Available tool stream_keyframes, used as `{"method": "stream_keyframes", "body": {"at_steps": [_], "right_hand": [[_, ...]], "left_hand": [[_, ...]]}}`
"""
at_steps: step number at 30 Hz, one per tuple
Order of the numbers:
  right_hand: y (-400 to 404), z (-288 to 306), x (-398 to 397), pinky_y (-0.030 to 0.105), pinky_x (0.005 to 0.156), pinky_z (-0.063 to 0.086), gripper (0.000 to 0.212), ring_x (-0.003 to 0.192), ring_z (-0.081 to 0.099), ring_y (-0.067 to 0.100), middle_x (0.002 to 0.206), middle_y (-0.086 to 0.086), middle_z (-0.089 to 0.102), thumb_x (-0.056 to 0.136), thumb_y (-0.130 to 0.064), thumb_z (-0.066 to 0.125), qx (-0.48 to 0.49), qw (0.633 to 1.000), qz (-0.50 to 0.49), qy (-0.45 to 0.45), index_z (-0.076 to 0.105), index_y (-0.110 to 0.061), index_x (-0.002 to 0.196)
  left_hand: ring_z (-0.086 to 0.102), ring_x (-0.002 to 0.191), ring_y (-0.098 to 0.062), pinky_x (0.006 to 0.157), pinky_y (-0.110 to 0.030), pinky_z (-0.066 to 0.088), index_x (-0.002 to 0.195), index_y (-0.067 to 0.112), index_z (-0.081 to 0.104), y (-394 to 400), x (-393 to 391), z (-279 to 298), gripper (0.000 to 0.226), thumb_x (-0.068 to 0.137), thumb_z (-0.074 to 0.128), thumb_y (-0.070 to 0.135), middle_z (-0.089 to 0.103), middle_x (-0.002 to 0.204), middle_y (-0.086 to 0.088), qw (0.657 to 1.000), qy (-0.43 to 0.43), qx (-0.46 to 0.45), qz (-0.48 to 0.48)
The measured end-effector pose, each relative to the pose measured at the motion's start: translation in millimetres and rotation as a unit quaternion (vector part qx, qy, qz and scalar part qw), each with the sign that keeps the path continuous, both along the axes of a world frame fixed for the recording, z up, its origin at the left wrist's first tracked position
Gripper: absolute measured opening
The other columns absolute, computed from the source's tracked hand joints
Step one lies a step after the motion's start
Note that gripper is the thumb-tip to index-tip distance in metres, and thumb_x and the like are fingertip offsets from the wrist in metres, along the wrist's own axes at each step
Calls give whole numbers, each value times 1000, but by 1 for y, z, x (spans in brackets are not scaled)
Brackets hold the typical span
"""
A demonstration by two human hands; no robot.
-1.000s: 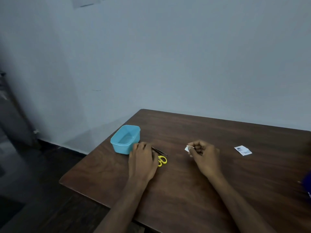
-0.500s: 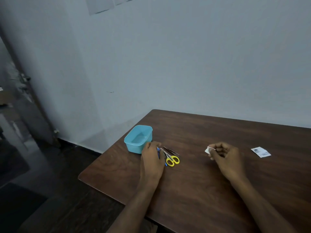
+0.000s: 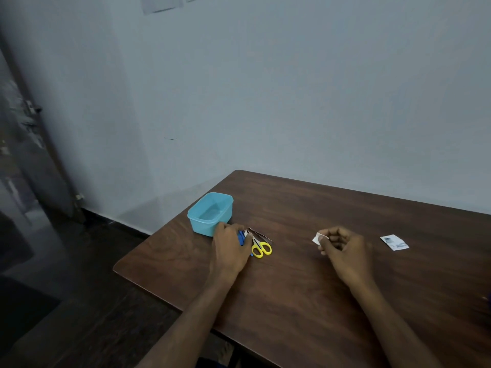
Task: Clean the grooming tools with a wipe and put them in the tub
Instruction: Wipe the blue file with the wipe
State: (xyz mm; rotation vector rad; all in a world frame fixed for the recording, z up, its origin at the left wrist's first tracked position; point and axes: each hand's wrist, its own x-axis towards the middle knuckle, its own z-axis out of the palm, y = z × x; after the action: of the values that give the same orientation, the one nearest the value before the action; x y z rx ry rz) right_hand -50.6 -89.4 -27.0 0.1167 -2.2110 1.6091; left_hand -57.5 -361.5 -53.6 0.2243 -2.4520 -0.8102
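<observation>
**Tools gathered beside tub**

Tools are covered by the left hand on the tabletop, just beside the blue tub; its grip cannot be told. A wipe is pinched in the right hand.

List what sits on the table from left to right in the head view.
Tub → left hand → scissors → wipe → right hand → packet.
</observation>
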Motion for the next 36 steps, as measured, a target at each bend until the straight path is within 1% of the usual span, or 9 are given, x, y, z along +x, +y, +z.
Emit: {"method": "stream_keyframes", "body": {"at_steps": [3, 5, 7, 13, 16, 19, 23, 26, 36], "right_hand": [[2, 2, 0, 16, 62, 58, 14, 63, 75, 13, 71, -1, 78, 91, -5, 80, -2, 1000, 0, 0, 80, -19, 87], [2, 0, -1, 17, 62, 59, 16, 63, 76, 13, 72, -1, 78, 91, -5, 80, 0, 1000, -1, 0, 80, -20, 87], [1, 1, -1, 20, 64, 61, 16, 64, 76, 14, 71, -2, 78, 91, -5, 80, -2, 1000, 1, -2, 80, -20, 87], [2, 0, -3, 18, 63, 59, 17, 62, 75, 14, 69, -3, 77, 92, -7, 81, 12, 1000, 3, -3, 79, -22, 85], [3, 0, -2, 16, 62, 57, 16, 62, 75, 13, 69, -4, 77, 91, -6, 81, 11, 1000, 6, -4, 79, -21, 85], [4, 0, -1, 25, 66, 61, 16, 62, 75, 13, 70, -4, 77, 91, -6, 80, 12, 1000, 2, -1, 79, -21, 86], [4, 2, -2, 32, 68, 63, 17, 62, 76, 12, 71, -5, 78, 91, -8, 82, 16, 1000, -2, 2, 79, -24, 85], [3, 1, -2, 25, 66, 62, 17, 62, 76, 12, 71, -5, 78, 91, -8, 82, 16, 1000, 1, 0, 79, -23, 85], [6, 0, -4, 26, 66, 61, 15, 61, 75, 12, 70, -3, 77, 91, -9, 82, 18, 1000, 6, 7, 80, -23, 86]], "left_hand": [[62, 91, -8, 72, -13, 45, 119, 16, 79, 2, 2, 3, 34, 91, 84, 34, 72, 107, 0, 1000, 6, 13, -1], [65, 77, -5, 61, -6, 44, 112, 13, 82, -1, 3, 5, 27, 89, 86, 28, 77, 99, 1, 1000, 8, 30, -4], [64, 70, -2, 60, -3, 45, 106, 11, 83, -1, 4, 7, 19, 91, 84, 24, 79, 94, 1, 999, 15, 38, 2], [69, 74, -5, 68, -12, 52, 105, 15, 81, -2, 1, 6, 12, 93, 79, 15, 76, 101, 1, 999, 9, 50, 9], [66, 73, -1, 63, -2, 47, 109, 10, 81, -2, 0, 6, 20, 92, 74, 3, 78, 105, 0, 998, 3, 58, 6], [68, 80, -3, 63, 1, 46, 112, 10, 80, -2, 0, 4, 22, 92, 74, 1, 79, 108, 0, 998, 4, 56, 6], [64, 83, -9, 69, -15, 54, 107, 12, 79, 0, 2, 5, 13, 99, 69, 6, 74, 102, -2, 999, 23, 28, 16], [63, 78, -12, 72, -34, 59, 93, 14, 79, -1, 4, 3, 13, 100, 68, 11, 71, 85, 2, 998, 46, -6, 33], [63, 93, -15, 82, -34, 61, 108, 14, 72, 6, 8, 9, 8, 102, 68, 17, 69, 105, -3, 997, -23, -40, 59]]}}
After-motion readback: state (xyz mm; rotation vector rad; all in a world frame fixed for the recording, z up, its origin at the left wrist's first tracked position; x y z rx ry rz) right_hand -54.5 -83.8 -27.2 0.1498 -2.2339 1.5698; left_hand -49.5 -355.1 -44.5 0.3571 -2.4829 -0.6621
